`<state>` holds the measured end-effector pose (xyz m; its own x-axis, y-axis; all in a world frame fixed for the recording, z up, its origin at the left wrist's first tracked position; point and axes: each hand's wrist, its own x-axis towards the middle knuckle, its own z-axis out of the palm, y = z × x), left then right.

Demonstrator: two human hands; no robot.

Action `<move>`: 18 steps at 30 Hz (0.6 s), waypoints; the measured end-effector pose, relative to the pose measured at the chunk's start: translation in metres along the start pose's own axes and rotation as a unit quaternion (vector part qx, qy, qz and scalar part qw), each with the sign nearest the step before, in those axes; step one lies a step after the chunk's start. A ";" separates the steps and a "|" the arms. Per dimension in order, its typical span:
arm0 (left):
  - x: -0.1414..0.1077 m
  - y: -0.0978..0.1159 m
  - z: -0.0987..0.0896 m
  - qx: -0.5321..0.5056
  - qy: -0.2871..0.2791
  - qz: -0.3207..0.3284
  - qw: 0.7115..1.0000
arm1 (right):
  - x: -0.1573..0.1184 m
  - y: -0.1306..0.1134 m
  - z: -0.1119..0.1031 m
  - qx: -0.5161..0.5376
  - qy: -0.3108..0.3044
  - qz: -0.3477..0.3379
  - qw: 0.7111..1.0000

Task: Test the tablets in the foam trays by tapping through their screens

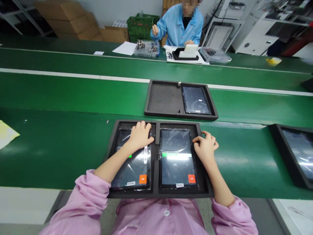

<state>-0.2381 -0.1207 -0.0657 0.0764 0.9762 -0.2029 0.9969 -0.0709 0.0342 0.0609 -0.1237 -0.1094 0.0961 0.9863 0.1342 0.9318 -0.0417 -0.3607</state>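
Observation:
A black foam tray in front of me holds two tablets side by side. My left hand lies over the top of the left tablet, fingers stretched toward the tray's upper edge and thumb out to the side. Part of that screen is hidden beneath my hand and forearm. At the upper right edge of the right tablet, my right hand is bent, its thumb and curled fingers closed on the rim. Both screens are lit, each with a green bar and an orange-red "Fail" square near the bottom.
Beyond sits another black tray with one tablet in its right compartment. A further tray with a tablet is at right. Yellow paper lies left. Across the green bench, a person in blue sits near a parts box.

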 end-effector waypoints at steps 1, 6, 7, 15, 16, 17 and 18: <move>0.001 0.001 0.000 0.001 0.000 -0.003 1.000 | 0.000 0.000 0.001 0.002 0.003 0.001 1.000; 0.002 0.004 0.002 0.001 0.003 -0.005 1.000 | 0.001 0.002 0.002 0.023 -0.006 -0.014 1.000; 0.003 0.005 0.003 0.001 0.004 -0.004 1.000 | 0.002 0.003 0.002 0.029 -0.009 -0.014 0.999; 0.000 -0.011 -0.001 -0.025 -0.021 0.045 0.998 | 0.005 0.009 0.011 0.067 -0.020 -0.021 0.997; -0.001 -0.020 -0.003 -0.046 -0.039 0.068 0.996 | 0.005 0.008 0.011 0.075 -0.019 -0.038 0.996; -0.002 -0.030 -0.004 -0.070 -0.060 0.096 0.991 | 0.004 0.007 0.011 0.079 -0.018 -0.061 0.995; -0.003 -0.039 -0.005 -0.096 -0.082 0.127 0.984 | 0.003 0.006 0.010 0.077 -0.019 -0.088 0.993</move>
<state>-0.2775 -0.1195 -0.0620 0.3408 0.8844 -0.3188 0.9244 -0.2534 0.2852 0.0631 -0.1194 -0.1207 -0.0795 0.9814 0.1746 0.8684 0.1542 -0.4712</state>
